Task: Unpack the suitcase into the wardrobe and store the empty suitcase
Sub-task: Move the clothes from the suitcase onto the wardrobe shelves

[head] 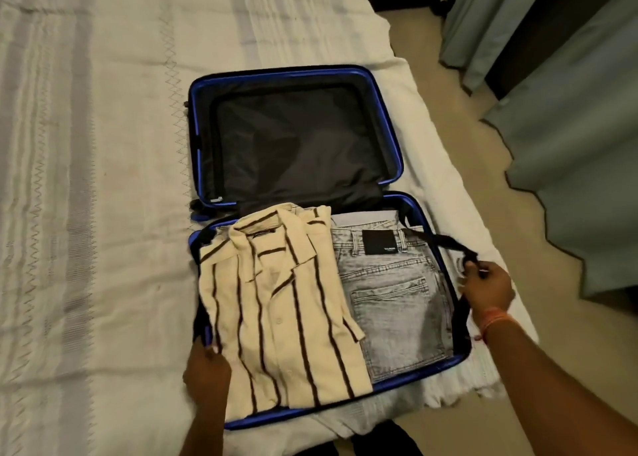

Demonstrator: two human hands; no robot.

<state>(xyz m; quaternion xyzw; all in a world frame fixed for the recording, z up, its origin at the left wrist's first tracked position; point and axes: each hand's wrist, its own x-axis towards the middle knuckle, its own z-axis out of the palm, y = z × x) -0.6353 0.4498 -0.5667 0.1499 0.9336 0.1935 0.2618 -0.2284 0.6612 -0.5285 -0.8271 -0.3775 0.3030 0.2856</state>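
Two soft, light garments, striped shirt (286, 303) and jeans (393, 303), are packed in the suitcase (293, 138) on the bed (103, 179), best scooped from underneath; strap (445, 240) is pinched by right hand (490, 290), grip of left hand (207, 369) at shirt edge unclear.

A bedroom — a bed (103, 179) with a pale stitched cover spreads beneath and left of the right hand (488, 291) pinching a black strap (448, 243); beyond that grip, grey-green curtains (569, 145) hang down to a beige floor (466, 127).
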